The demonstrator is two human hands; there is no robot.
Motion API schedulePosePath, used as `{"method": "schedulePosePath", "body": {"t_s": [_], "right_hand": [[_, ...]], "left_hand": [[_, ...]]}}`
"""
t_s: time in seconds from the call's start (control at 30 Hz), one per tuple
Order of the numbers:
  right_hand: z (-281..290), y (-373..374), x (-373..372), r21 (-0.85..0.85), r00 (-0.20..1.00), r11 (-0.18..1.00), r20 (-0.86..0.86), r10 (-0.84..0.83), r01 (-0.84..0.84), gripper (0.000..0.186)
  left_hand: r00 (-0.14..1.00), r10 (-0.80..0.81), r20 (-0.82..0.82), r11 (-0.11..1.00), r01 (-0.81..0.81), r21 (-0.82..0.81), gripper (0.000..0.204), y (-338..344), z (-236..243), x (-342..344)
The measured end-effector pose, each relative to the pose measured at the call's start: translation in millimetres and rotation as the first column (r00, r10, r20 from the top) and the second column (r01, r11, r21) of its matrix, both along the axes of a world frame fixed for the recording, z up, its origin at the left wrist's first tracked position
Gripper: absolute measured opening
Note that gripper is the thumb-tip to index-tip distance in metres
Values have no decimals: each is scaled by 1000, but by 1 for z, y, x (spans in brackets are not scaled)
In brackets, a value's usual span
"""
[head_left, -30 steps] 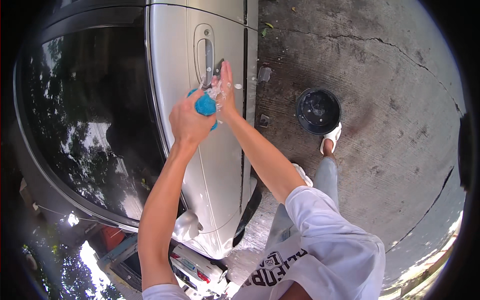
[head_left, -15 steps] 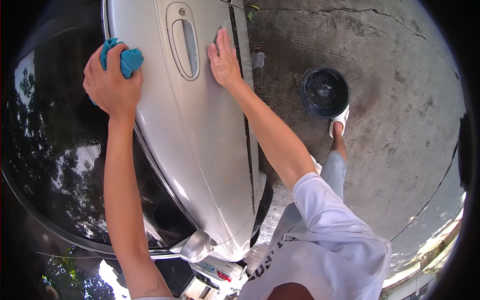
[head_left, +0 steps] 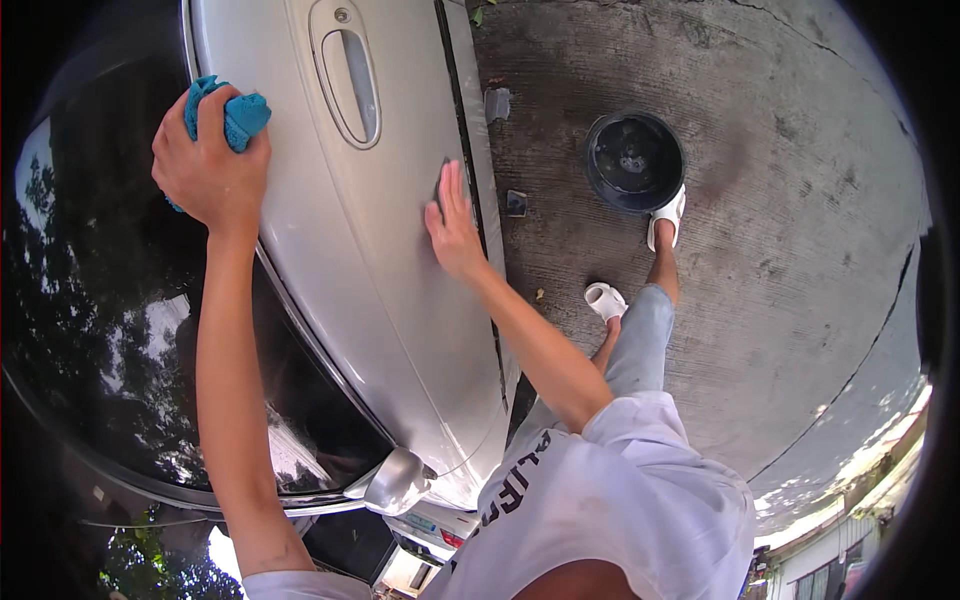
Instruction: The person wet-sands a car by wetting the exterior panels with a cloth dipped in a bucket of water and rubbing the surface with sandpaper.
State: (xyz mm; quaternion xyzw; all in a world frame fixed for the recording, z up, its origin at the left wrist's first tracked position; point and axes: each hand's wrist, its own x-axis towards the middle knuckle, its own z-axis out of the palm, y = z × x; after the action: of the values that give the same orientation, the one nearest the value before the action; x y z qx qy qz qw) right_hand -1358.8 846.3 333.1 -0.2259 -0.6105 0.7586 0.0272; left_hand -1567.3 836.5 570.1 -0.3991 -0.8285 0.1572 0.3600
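My left hand (head_left: 212,165) is closed around a bunched turquoise cloth (head_left: 242,120). It rests where the silver car door (head_left: 400,255) meets the dark side window (head_left: 110,270). On the lower part of the door, near its black trim strip (head_left: 465,120), my right hand (head_left: 457,228) lies with its fingers stretched out and holds nothing I can see. The door handle (head_left: 345,85), with a round lock above it, sits between and a little beyond the two hands. Trees and sky show as reflections in the window glass.
A dark bucket (head_left: 622,203) with liquid in it stands on the concrete ground (head_left: 790,240) at the right, close to my white shoe (head_left: 668,220). The car's side mirror (head_left: 397,482) sticks out below my hands. Another vehicle (head_left: 430,538) shows at the lower edge.
My right hand has slid along the door from beside the handle toward me. The left hand still grips the cloth by the window edge. My second white shoe has come into fuller view.
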Motion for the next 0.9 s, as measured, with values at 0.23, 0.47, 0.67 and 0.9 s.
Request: {"method": "schedulePosePath", "body": {"t_s": [0.23,0.47,0.67,0.9], "right_hand": [[12,3,19,14,994,994,-5,111,-111,72],[47,-56,100,-111,965,959,-19,262,-263,83],[19,28,-32,126,989,987,-99,109,-97,72],[33,-13,1,151,970,988,-233,67,-32,73]], "left_hand": [[1000,3,4,1000,-3,4,31,-1,5,5],[999,33,24,999,-33,-10,30,-9,-1,5],[1000,10,-11,1000,-11,-25,28,-8,5,2],[999,8,-32,999,-9,-31,23,-10,6,5]]}}
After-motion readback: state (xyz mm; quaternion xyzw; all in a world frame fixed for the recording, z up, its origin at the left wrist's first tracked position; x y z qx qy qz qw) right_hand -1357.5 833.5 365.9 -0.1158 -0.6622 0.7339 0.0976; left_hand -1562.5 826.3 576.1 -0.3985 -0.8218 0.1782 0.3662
